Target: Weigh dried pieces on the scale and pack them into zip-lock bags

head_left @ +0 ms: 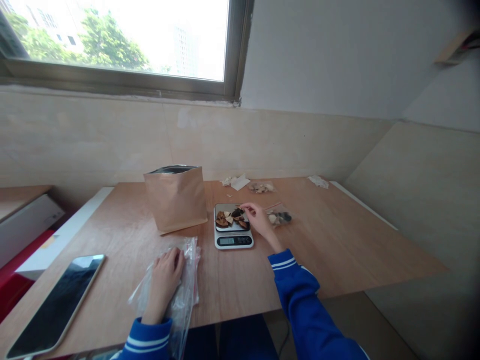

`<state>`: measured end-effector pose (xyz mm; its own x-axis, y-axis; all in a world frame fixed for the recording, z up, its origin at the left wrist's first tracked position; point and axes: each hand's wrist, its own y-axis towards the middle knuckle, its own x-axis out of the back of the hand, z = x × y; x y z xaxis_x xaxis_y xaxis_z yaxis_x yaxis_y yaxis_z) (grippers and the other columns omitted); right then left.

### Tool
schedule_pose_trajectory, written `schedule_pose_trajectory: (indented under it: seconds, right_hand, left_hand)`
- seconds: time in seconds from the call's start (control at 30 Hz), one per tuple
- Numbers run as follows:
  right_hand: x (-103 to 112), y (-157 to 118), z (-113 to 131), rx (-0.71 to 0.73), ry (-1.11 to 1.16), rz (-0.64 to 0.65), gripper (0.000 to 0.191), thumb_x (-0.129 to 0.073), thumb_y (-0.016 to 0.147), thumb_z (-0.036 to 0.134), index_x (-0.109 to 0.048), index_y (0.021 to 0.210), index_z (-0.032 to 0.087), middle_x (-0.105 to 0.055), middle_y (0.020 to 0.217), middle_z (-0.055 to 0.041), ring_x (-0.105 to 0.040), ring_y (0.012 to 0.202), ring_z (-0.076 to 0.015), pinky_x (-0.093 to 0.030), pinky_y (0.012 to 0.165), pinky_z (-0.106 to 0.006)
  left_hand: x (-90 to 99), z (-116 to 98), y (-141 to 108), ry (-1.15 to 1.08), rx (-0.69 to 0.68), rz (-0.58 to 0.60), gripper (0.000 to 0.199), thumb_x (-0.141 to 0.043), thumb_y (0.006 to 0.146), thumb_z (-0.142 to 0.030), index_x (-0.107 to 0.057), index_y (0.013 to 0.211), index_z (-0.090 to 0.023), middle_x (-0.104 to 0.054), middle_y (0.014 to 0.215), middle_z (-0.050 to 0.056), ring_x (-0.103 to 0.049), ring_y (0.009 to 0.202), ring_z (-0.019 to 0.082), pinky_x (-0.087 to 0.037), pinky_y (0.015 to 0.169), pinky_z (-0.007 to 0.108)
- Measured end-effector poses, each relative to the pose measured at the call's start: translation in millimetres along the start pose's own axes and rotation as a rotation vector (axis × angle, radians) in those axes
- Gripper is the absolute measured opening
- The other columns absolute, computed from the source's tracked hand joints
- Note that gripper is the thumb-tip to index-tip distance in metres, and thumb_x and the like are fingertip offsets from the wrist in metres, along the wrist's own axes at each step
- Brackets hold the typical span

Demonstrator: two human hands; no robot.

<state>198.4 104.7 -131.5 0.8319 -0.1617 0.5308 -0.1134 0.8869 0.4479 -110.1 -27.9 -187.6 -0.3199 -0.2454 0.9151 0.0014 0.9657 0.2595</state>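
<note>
A white kitchen scale (234,245) with a small display stands mid-table. On its metal plate lies a loose heap of dried pieces (224,220), brown, pale and dark. My right hand (258,220) reaches over the plate's right side with thumb and fingertips pinched by the dark pieces; what is between them is too small to make out. My left hand (167,272) rests, fingers laid down, on a stack of clear zip bags (189,285) near the front edge. Right of the scale, partly behind my right hand, lies a clear bag of light and dark pieces (281,216).
A brown kraft pouch (176,200) stands upright with its top open, left of the scale. A large phone or tablet (56,307) lies at the left. Toward the wall are crumpled white scraps (240,182), another bag of dried pieces (261,187) and a white wad (318,181).
</note>
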Motion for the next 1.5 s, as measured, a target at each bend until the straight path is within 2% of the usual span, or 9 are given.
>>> schedule_pose_trajectory:
  seconds: [0.4, 0.47, 0.57, 0.67, 0.77, 0.9, 1.13, 1.37, 1.5]
  right_hand:
    - [19, -43, -31, -0.066, -0.055, -0.162, 0.028, -0.044, 0.090, 0.030, -0.068, 0.095, 0.018, -0.068, 0.097, -0.0109, -0.063, 0.087, -0.0228, -0.051, 0.072, -0.034]
    - [17, -52, -31, -0.057, -0.054, -0.139, 0.026, -0.046, 0.091, 0.032, -0.067, 0.099, 0.019, -0.067, 0.100, -0.0109, -0.062, 0.088, -0.0229, -0.051, 0.073, -0.034]
    - [11, -59, -27, 0.011, -0.078, -0.058, 0.022, -0.056, 0.088, 0.031, -0.065, 0.106, 0.022, -0.064, 0.106, -0.0094, -0.060, 0.099, -0.0242, -0.051, 0.085, -0.038]
    - [5, -55, -23, 0.082, -0.112, 0.016, 0.023, -0.059, 0.086, 0.026, -0.063, 0.109, 0.024, -0.061, 0.109, -0.0074, -0.058, 0.108, -0.0244, -0.047, 0.096, -0.042]
    - [2, -44, -22, 0.098, -0.120, 0.038, 0.022, -0.055, 0.088, 0.023, -0.062, 0.108, 0.024, -0.059, 0.108, -0.0070, -0.058, 0.107, -0.0232, -0.047, 0.097, -0.041]
    - [2, -40, -21, 0.068, -0.127, -0.037, 0.022, -0.050, 0.091, 0.025, -0.062, 0.110, 0.024, -0.060, 0.108, -0.0080, -0.058, 0.105, -0.0237, -0.049, 0.093, -0.041]
    - [10, -76, -22, 0.034, -0.117, -0.249, 0.025, -0.042, 0.094, 0.025, -0.062, 0.109, 0.022, -0.060, 0.107, -0.0112, -0.057, 0.103, -0.0250, -0.049, 0.092, -0.044]
    - [17, -95, -18, -0.009, -0.171, -0.357, 0.026, -0.040, 0.094, 0.024, -0.065, 0.103, 0.022, -0.060, 0.103, -0.0122, -0.055, 0.104, -0.0274, -0.046, 0.093, -0.049]
    - [14, -105, -8, -0.010, -0.152, -0.402, 0.025, -0.041, 0.094, 0.027, -0.065, 0.099, 0.024, -0.061, 0.099, -0.0117, -0.056, 0.100, -0.0276, -0.048, 0.089, -0.048]
  left_hand:
    - [-1.1, 0, 0, -0.019, 0.018, -0.014, 0.027, -0.034, 0.096, -0.031, -0.058, 0.088, -0.021, -0.071, 0.092, 0.007, -0.065, 0.089, 0.024, -0.039, 0.078, 0.037]
    - [-2.3, 1, 0, -0.016, 0.014, -0.015, 0.027, -0.033, 0.097, -0.031, -0.058, 0.088, -0.021, -0.071, 0.092, 0.007, -0.065, 0.088, 0.024, -0.039, 0.079, 0.037]
    - [-2.4, 1, 0, -0.001, 0.001, -0.018, 0.027, -0.033, 0.096, -0.029, -0.058, 0.088, -0.021, -0.071, 0.092, 0.007, -0.065, 0.088, 0.024, -0.039, 0.079, 0.036]
    - [-1.1, 0, 0, -0.003, 0.008, -0.011, 0.026, -0.033, 0.097, -0.030, -0.056, 0.086, -0.021, -0.070, 0.090, 0.006, -0.064, 0.088, 0.024, -0.039, 0.079, 0.036]
    - [-0.5, -1, -1, -0.007, 0.018, -0.016, 0.027, -0.033, 0.097, -0.032, -0.054, 0.085, -0.022, -0.069, 0.087, 0.005, -0.064, 0.088, 0.024, -0.039, 0.080, 0.037]
    - [-1.9, 0, -1, -0.003, 0.017, -0.017, 0.027, -0.032, 0.097, -0.033, -0.054, 0.085, -0.022, -0.068, 0.087, 0.006, -0.064, 0.087, 0.025, -0.039, 0.080, 0.038]
    - [-1.6, 0, -1, -0.004, 0.018, -0.013, 0.027, -0.032, 0.097, -0.031, -0.055, 0.086, -0.021, -0.069, 0.089, 0.007, -0.064, 0.089, 0.025, -0.038, 0.080, 0.037]
    - [1.7, -3, 0, -0.035, 0.050, 0.007, 0.024, -0.035, 0.096, -0.033, -0.054, 0.086, -0.022, -0.071, 0.090, 0.006, -0.065, 0.090, 0.024, -0.039, 0.082, 0.037]
    - [8.7, -7, 2, -0.123, 0.094, -0.006, 0.023, -0.037, 0.094, -0.034, -0.054, 0.085, -0.022, -0.071, 0.085, 0.005, -0.066, 0.086, 0.025, -0.041, 0.079, 0.037]
